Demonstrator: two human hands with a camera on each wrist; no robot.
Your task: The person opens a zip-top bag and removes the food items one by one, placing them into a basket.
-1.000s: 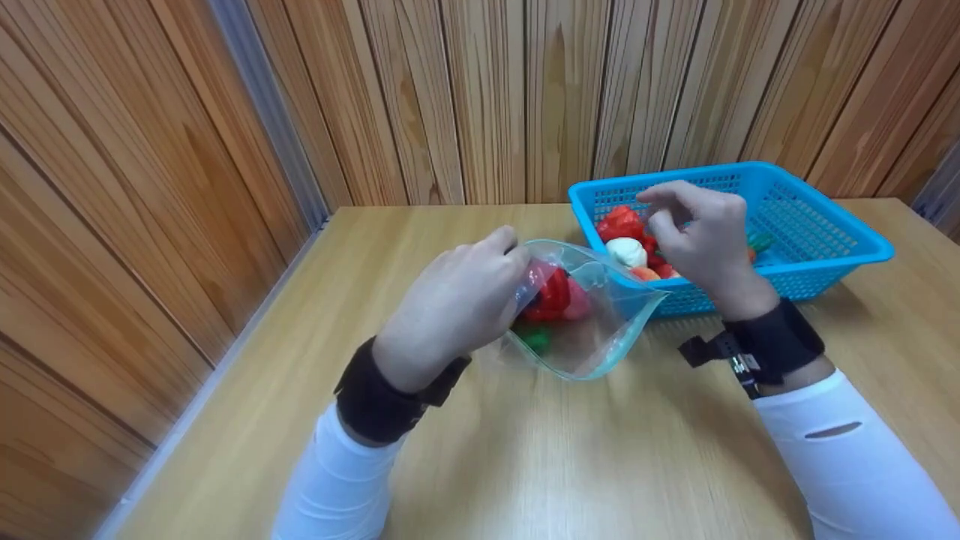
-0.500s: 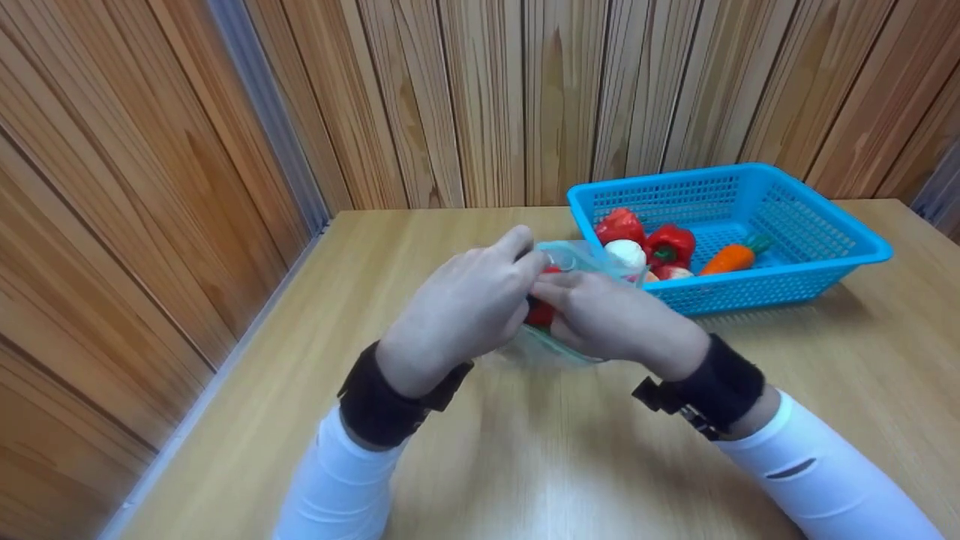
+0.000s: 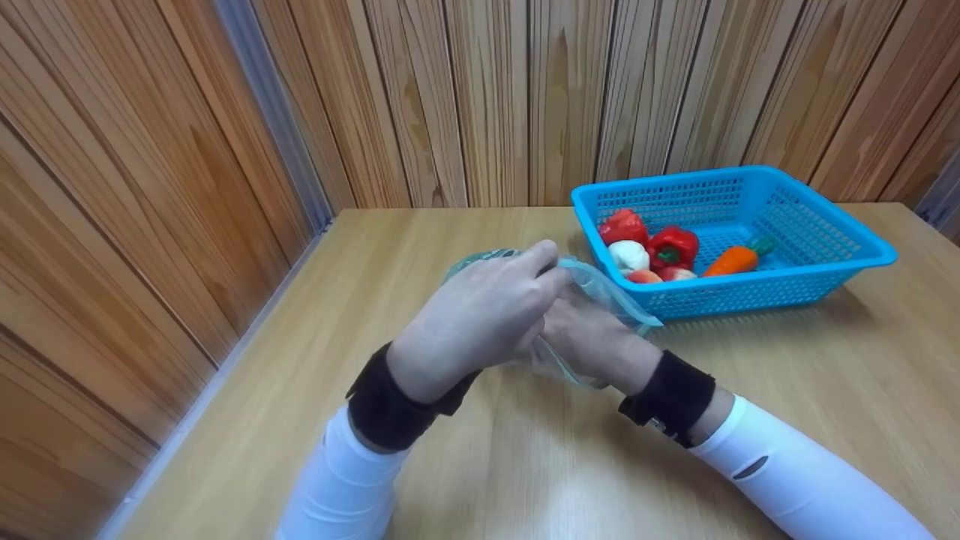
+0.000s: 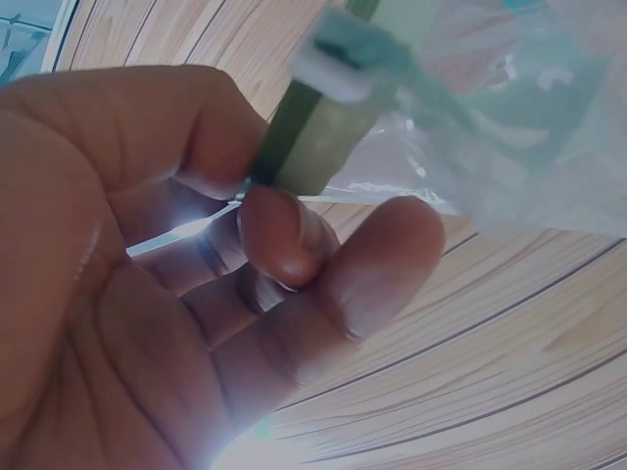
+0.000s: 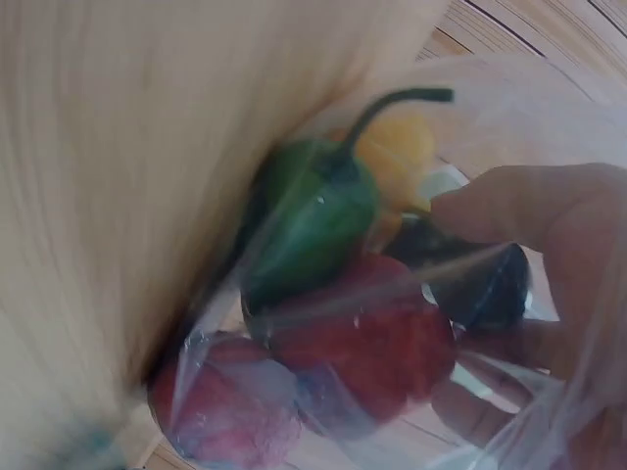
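With my left hand (image 3: 480,315) I pinch the rim of a clear zip bag (image 3: 606,291) that has a pale green edge; the left wrist view shows the green strip (image 4: 294,137) between thumb and finger. My right hand (image 3: 596,339) reaches inside the bag, its fingertips hidden from the head view. In the right wrist view its curled fingers (image 5: 500,201) hold a dark, shiny vegetable (image 5: 485,284). Beside that, within the bag, lie a green pepper (image 5: 313,211) with a long stem, a red pepper (image 5: 377,352), a pinkish-red round piece (image 5: 225,401) and a yellow piece (image 5: 397,152).
Right of the bag stands a blue basket (image 3: 817,276) on the wooden table (image 3: 517,465). It holds red peppers (image 3: 672,247), a white bulb (image 3: 628,256), an orange carrot (image 3: 733,260) and reddish pieces (image 3: 645,277). Wood-panelled walls (image 3: 487,97) rise behind and at the left.
My right hand has come from above the basket, leftward and down into the bag. My left hand keeps its grip on the rim and has shifted only slightly.
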